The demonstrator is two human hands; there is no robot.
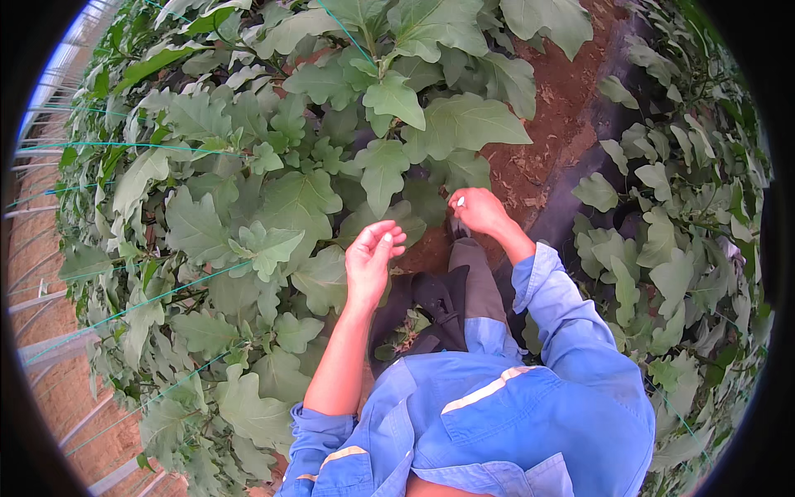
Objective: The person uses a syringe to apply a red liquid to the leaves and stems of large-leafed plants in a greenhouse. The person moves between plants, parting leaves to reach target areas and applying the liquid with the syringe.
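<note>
My left hand [371, 258] is raised palm up beside the large lobed leaves of an eggplant plant [382, 168]. Its fingers curl loosely, the thumb lies near them, and I see nothing held. To the right, my right hand [481, 211] hangs above my shoe [459, 228], at the edge of the foliage. Its thumb and fingers are bent together; a small white spot shows there, and whether it is a nail, a ring or a held thing is unclear. The right fingertips are partly hidden.
Green twines [168, 302] run through the plants on the left. A strip of reddish soil [528, 149] and dark plastic mulch [568, 192] separates this row from another eggplant row [671, 261]. Metal frame bars [56, 348] stand at the far left. Black fabric [441, 304] hangs at my waist.
</note>
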